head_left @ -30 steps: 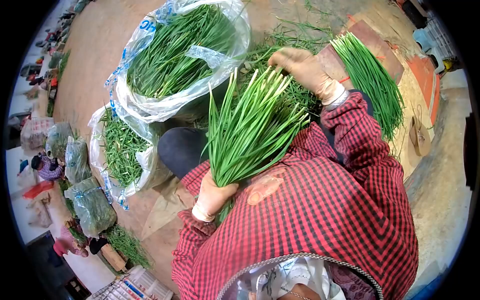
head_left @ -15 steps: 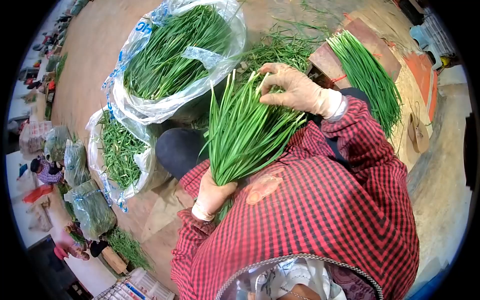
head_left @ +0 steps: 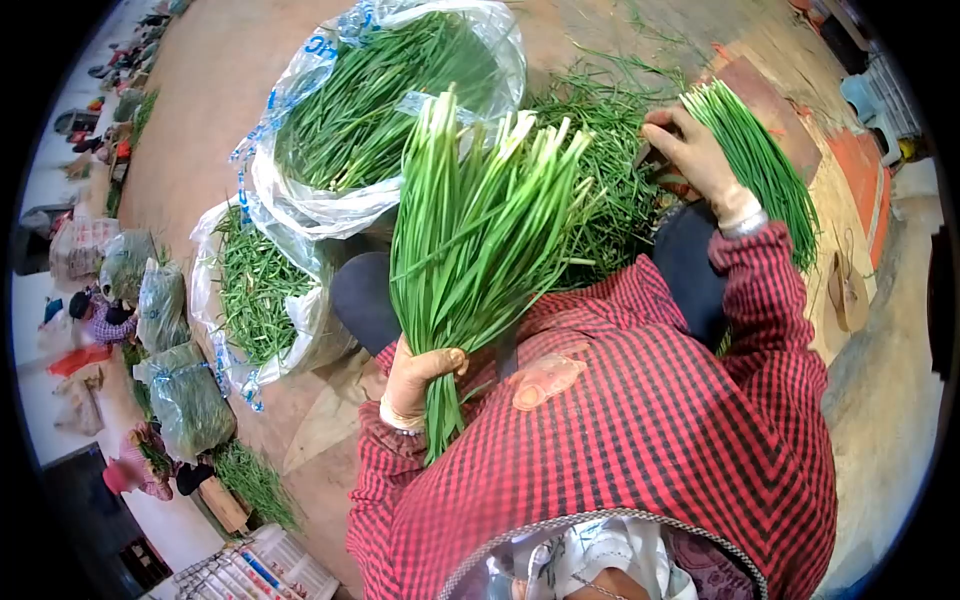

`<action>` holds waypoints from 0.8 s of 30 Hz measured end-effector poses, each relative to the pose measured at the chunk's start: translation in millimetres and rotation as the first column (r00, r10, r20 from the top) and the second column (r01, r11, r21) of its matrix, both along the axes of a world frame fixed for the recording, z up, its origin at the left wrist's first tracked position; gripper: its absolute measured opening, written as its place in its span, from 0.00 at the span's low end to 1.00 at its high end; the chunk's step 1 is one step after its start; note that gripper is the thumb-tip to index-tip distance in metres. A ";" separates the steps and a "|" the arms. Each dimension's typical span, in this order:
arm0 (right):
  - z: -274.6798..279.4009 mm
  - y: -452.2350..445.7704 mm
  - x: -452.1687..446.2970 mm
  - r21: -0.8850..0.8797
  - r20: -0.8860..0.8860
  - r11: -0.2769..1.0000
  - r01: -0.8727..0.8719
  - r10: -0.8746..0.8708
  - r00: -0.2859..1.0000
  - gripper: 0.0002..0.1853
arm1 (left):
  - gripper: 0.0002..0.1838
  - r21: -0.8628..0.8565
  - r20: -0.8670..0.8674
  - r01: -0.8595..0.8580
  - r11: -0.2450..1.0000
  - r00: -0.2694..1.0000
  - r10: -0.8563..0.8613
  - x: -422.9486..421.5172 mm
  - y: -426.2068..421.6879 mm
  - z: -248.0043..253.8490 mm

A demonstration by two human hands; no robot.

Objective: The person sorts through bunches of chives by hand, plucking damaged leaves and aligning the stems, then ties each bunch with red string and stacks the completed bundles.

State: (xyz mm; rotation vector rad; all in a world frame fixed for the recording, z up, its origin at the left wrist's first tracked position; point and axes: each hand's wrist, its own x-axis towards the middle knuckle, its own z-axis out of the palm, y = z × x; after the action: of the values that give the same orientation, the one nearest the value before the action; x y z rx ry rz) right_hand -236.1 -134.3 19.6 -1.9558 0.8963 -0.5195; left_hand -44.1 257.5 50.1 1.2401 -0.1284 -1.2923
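Note:
My left hand [head_left: 420, 380], in a thin pale glove, is closed around the lower part of a loose bunch of garlic chives [head_left: 480, 230]. The pale cut ends fan out at the top and green leaf tips hang below the fist. My right hand [head_left: 697, 158], also gloved, is apart from that bunch, at the near corner of a reddish-brown board [head_left: 755, 92]. Its fingers are bent inward; what they hold, if anything, is hidden. Just right of it, a neat bundle of chives [head_left: 755, 165] lies across the board.
A large clear plastic bag [head_left: 330, 215] full of chives stands ahead, with a smaller bag [head_left: 215, 290] of trimmings beside it. Loose chive scraps [head_left: 615, 200] are heaped between my knees. Filled bags [head_left: 185, 400] and other people [head_left: 105, 318] are at the far left. A sandal [head_left: 848, 290] lies right.
My right hand has left the bunch's cut ends and moved right to the board. My left hand has brought the bunch more upright, its ends nearer the large bag.

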 end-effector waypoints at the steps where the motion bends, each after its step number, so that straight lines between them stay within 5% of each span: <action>1: 2.7 4.5 -1.1 0.056 0.032 0.996 -0.073 0.071 0.997 0.20 | 0.22 -0.026 -0.031 -0.028 0.999 0.999 0.028 0.8 -1.4 -1.2; 6: 29.4 39.9 21.4 0.074 0.131 0.994 -0.077 0.067 0.989 0.16 | 0.25 -0.005 -0.058 -0.061 0.998 0.996 0.061 -2.9 -5.8 -1.0; 9: 52.0 54.8 44.8 -0.124 0.385 0.984 -0.129 0.167 0.908 0.16 | 0.24 0.032 0.033 -0.073 0.997 0.997 0.072 -10.6 -9.8 0.8; 11: 61.0 59.3 56.4 -0.507 0.053 0.805 -0.307 0.385 0.921 0.18 | 0.24 0.021 0.040 -0.044 0.999 0.998 0.043 -12.5 -11.9 0.7; 13: 40.5 60.3 68.6 -0.474 -0.103 0.787 -0.394 0.395 0.913 0.26 | 0.24 0.009 0.047 -0.019 1.000 0.999 0.018 -13.2 -9.9 -1.9; 19: 31.1 59.7 68.0 -0.200 -0.093 0.803 -0.561 0.554 0.827 0.18 | 0.19 0.017 0.044 0.025 1.000 0.999 -0.026 -15.2 -3.7 -2.9; 23: 19.3 63.8 72.1 -0.307 0.165 0.825 -0.474 0.537 0.827 0.13 | 0.18 -0.005 0.045 0.076 0.997 0.996 -0.076 -12.1 -4.8 -4.4; 24: 24.6 64.0 70.3 -0.360 0.042 0.812 -0.460 0.507 0.861 0.11 | 0.19 -0.003 0.057 0.091 0.996 0.994 -0.091 -10.8 -4.0 -5.3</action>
State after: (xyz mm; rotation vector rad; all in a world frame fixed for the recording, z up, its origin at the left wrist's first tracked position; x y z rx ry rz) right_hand -165.8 -70.3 44.2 -2.3242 0.1959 -0.5162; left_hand -54.9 253.5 44.7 1.2791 -0.2318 -1.3343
